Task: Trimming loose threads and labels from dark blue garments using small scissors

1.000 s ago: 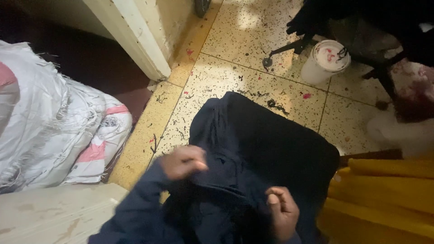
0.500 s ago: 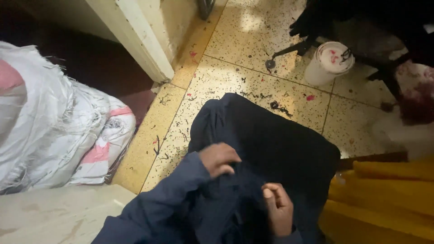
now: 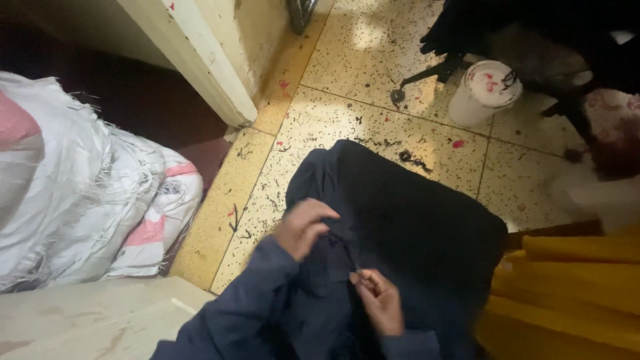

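Since a moment ago the left hand (image 3: 303, 227) has slid right along the dark cloth (image 3: 407, 227), closer to the right hand (image 3: 379, 300). Left grip curls shut, pinching a fold; right grip pinches the cloth near a seam, fingers pressed together. The cloth lies over the lap, above the speckled floor (image 3: 333, 113). A white sack (image 3: 87, 200) sits left, a white bucket (image 3: 481, 93) ahead, yellow fabric (image 3: 567, 287) right
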